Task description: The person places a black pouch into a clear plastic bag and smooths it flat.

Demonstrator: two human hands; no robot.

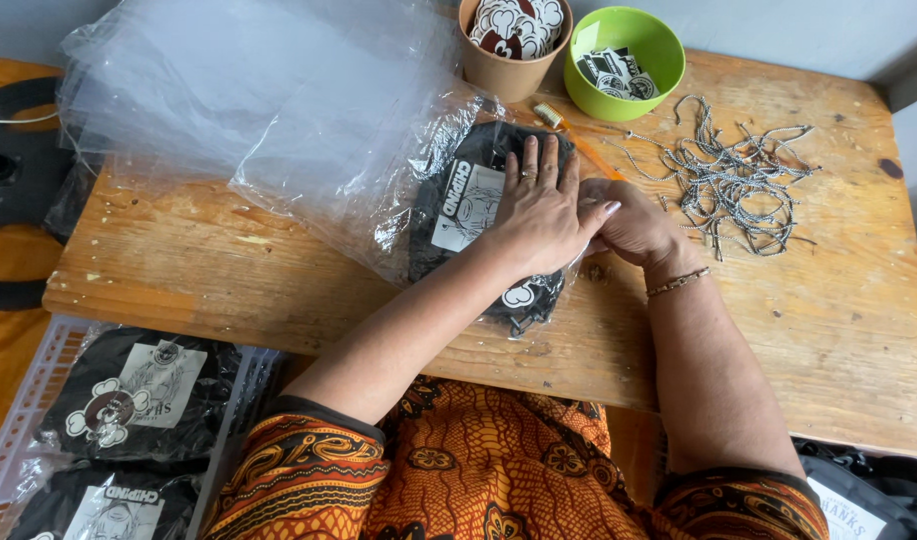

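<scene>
My left hand (544, 215) lies flat, fingers spread, pressing down on the black garment in its clear bag (484, 215), near the middle of the table (229, 270). My right hand (634, 222) sits just beside it, at the bag's right edge, fingers curled under my left fingertips; whether that grip has hold of the bag's edge I cannot tell, because my left hand covers it. A bracelet (679, 283) circles my right wrist. A loose heap of clear plastic bags (259, 110) spreads over the far left part of the table, overlapping the packed one. Toward the far edge stand a tan cup (509, 65) of stickers and a green bowl (629, 95) of printed cards. A tangle of silver chains (734, 175) lies towards the far right corner. Below the near left corner, a basket (24, 420) holds more bagged black garments (129, 400).
</scene>
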